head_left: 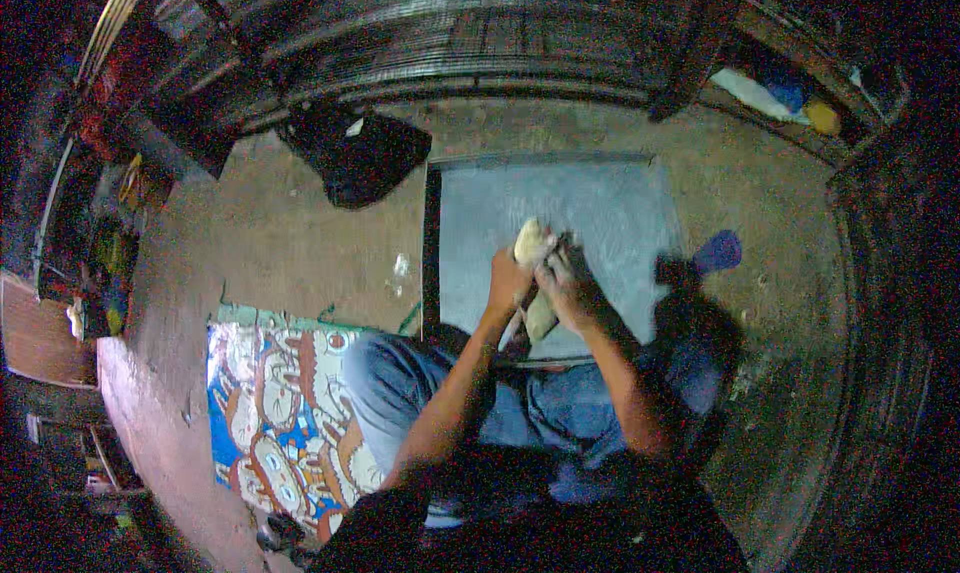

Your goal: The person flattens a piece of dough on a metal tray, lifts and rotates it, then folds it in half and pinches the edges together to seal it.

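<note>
Dim room, bare earthen floor [300,233], brownish and pitted. Along the far side a run of dark metal grating [450,43] – bars close-set, curved by the lens. Shelving or clutter at the left edge, too dark to sort out.

Largest item on the floor: a grey rectangular slab [600,213] in a dark frame, lying flat straight ahead of the seated person, near edge against the knees. Serves as the work surface; placed within easy reach of both arms. Legs in blue jeans [400,393] folded just below it.

Left of the legs: a patterned mat [260,413], blue, white and rust, spread flat on the floor – apparently to sit on, though only part of the leg overlaps it.

Beyond the slab's far left corner: a black bag [355,153], slumped, with a small pale tag on top. Tag blank at this size.

Right of the slab: a small blue-violet object [720,251], shape unclear, partly in shadow. Upper right: a ledge with a white and blue bundle [765,91] and a small yellow round thing [823,118]. No readable labels or signs anywhere.

Smallest, centre: a pale, cream-coloured elongated lump [533,241] held over the slab's near half, one end up, lower end continuing between the wrists. Left hand [510,278] wrapped around its left side, fingers closed on it. Right hand [568,278] pressed against the right side, fingers curled over it. Two-handed hold probably to steady it upright above the slab. Material uncertain.
</note>
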`<state>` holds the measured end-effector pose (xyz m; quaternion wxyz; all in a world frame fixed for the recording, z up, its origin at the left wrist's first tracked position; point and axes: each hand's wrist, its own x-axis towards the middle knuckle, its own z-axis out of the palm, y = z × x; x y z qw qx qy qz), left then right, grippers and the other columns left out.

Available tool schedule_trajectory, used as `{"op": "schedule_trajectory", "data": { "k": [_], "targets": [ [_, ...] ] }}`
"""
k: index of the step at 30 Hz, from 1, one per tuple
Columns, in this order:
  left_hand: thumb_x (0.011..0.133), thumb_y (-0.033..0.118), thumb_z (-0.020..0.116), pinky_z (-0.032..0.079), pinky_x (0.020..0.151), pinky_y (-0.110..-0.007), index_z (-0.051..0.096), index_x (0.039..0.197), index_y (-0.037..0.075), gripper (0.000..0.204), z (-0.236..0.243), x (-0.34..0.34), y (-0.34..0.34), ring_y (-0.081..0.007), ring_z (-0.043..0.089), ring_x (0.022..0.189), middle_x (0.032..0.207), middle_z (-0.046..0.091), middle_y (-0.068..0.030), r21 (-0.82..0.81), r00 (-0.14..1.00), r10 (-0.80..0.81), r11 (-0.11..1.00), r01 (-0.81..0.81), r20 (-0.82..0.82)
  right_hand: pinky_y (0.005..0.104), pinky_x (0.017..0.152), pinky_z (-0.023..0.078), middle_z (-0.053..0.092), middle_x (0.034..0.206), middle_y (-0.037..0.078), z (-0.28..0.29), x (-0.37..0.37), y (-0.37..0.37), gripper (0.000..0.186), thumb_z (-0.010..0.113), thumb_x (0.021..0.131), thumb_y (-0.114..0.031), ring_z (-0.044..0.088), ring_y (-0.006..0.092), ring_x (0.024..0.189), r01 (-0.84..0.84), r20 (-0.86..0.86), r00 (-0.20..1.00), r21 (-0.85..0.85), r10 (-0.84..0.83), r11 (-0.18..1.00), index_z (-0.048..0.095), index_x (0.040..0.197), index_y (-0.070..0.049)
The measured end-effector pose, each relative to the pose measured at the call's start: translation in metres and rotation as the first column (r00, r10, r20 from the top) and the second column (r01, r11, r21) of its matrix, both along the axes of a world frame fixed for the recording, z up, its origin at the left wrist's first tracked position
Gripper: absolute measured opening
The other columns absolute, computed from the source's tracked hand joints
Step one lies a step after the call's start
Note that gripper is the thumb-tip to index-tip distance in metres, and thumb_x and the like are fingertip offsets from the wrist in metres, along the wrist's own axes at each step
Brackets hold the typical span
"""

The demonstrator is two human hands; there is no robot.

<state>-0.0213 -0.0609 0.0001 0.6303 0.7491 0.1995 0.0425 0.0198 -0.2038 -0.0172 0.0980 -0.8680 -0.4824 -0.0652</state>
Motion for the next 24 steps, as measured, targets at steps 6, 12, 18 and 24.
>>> {"op": "schedule_trajectory", "data": {
  "k": [6,12,18,24],
  "targets": [
    [0.08,0.038,0.071,0.05,0.064,-0.036,0.064,0.088,-0.005,0.044,-0.019,0.004,-0.008,-0.0205,0.063,0.069,0.076,0.066,-0.0152,-0.007,0.986,0.088,0.996,-0.088,0.145,0.0471,0.105,0.032,0.042,0.13,0.031,0.006,0.002,-0.004,0.077,0.07,0.076,-0.041,0.038,0.0477,0.122,0.196,-0.492,0.869,0.246,-0.052,0.949,0.041,0.13,0.005],
    [0.076,0.044,0.074,0.05,0.066,-0.038,0.065,0.09,-0.003,0.05,-0.058,0.013,0.004,-0.0229,0.065,0.073,0.081,0.067,-0.0158,0.111,0.981,0.081,0.989,-0.101,0.174,0.0508,0.096,0.039,0.05,0.115,0.029,0.013,-0.003,0.003,0.071,0.074,0.071,-0.046,0.048,0.0452,0.11,0.196,-0.447,0.894,0.352,-0.02,0.915,0.049,0.116,0.002],
    [0.08,0.04,0.071,0.049,0.058,-0.034,0.066,0.085,0.002,0.039,-0.021,0.001,0.0,-0.0131,0.059,0.06,0.071,0.066,-0.0051,-0.018,0.984,0.099,0.995,-0.097,0.151,0.0435,0.097,0.041,0.052,0.115,0.024,0.032,-0.003,0.003,0.096,0.083,0.057,-0.053,0.05,0.04,0.109,0.195,-0.605,0.795,0.19,-0.042,0.962,0.045,0.123,0.004],
    [0.08,0.026,0.072,0.046,0.063,-0.03,0.059,0.078,0.008,0.022,0.033,-0.016,-0.002,-0.012,0.056,0.065,0.073,0.059,-0.0014,-0.292,0.975,-0.136,0.939,0.184,0.178,0.0401,0.098,0.042,0.055,0.115,0.02,0.006,0.002,-0.006,0.104,0.084,0.045,-0.064,0.053,0.0356,0.107,0.016,-0.602,0.789,-0.178,-0.122,0.984,0.05,0.117,0.002]
  ]
}}
